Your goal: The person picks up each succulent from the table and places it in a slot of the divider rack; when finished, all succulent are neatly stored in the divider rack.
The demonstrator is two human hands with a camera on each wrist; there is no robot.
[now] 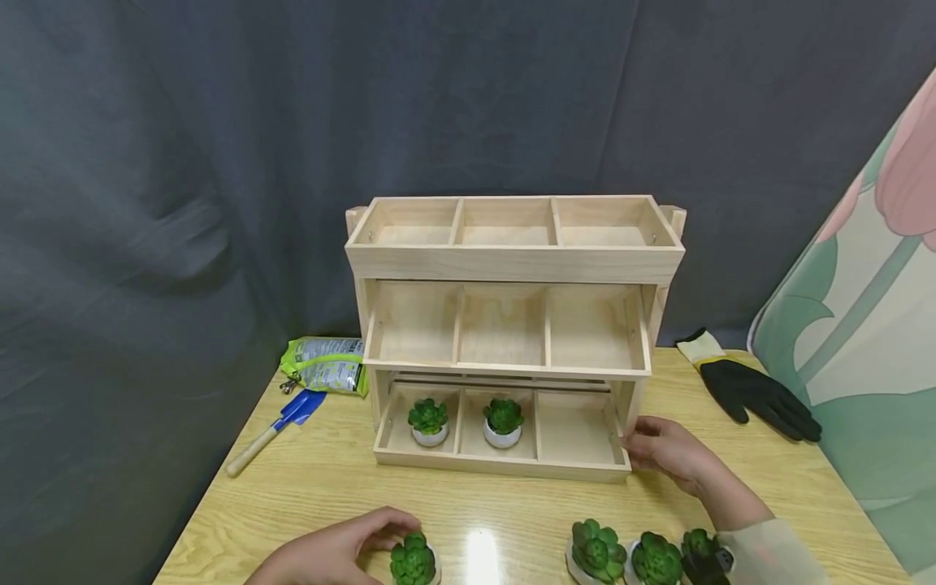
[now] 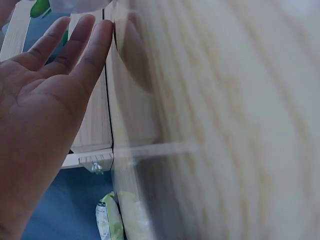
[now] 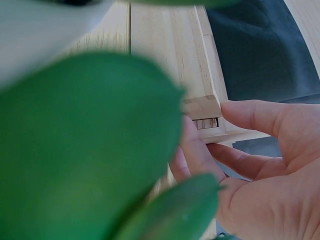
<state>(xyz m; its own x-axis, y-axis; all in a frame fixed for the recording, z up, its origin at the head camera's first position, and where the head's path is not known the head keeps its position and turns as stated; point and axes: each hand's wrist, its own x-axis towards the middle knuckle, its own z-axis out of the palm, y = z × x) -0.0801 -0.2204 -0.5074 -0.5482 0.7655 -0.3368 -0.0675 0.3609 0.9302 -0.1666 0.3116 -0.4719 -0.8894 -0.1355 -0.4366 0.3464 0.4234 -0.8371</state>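
Note:
A three-tier wooden plant stand (image 1: 514,264) with divided trays stands on the table. Two potted succulents (image 1: 429,420) sit in its bottom tray's left and middle compartments; the right one is bare. At the bottom tray's right end, my right hand (image 1: 665,451) pinches the wooden edge; in the right wrist view the thumb and fingers lie on either side of the corner piece (image 3: 202,107). My left hand (image 1: 340,548) is at another potted succulent (image 1: 413,561) near the front edge. Its fingers are extended in the left wrist view, fingertips right at the white pot (image 2: 82,5).
Several potted succulents (image 1: 595,551) stand at front right, by my right sleeve; green leaves (image 3: 90,145) block much of the right wrist view. A blue trowel (image 1: 274,431) and a green bag (image 1: 327,363) lie left, a black glove (image 1: 756,394) right. A dark curtain (image 1: 497,97) hangs behind.

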